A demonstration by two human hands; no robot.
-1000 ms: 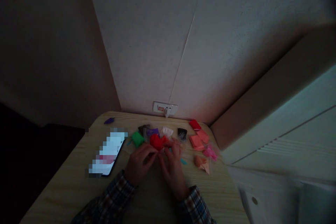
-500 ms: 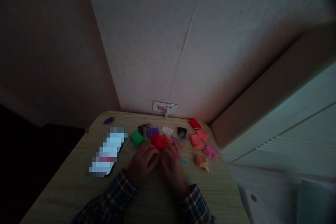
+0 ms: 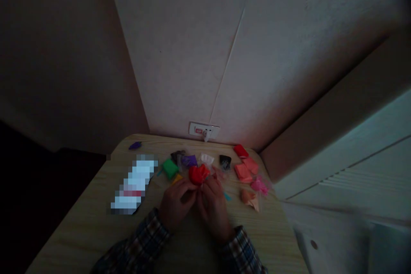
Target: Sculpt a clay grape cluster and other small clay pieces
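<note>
My left hand (image 3: 177,205) is closed in a pinch, its fingertips at the near edge of a soft red lump (image 3: 198,174) that looks like modelling clay or its wrapping. From the right, my right hand (image 3: 214,207) pinches too, and its fingertips almost meet those of the left. Whatever lies between the fingertips is too small and dark to make out. A green packet (image 3: 170,168) and a yellow piece (image 3: 177,178) lie just beyond my left hand. Near my right fingers are a pale pink packet (image 3: 218,174) and a small blue strip (image 3: 227,196).
On the wooden table (image 3: 257,239) lie a purple packet (image 3: 190,161), a white packet (image 3: 206,159), a black packet (image 3: 225,162) and several red, coral (image 3: 243,173), pink and peach ones. A lit phone (image 3: 136,186) is at left. A wall socket (image 3: 204,130) holds a plug.
The view has shifted slightly. My left hand has drawn a little nearer to me, and the yellow piece beyond it now shows. Both hands keep their pinch beside the red lump.
</note>
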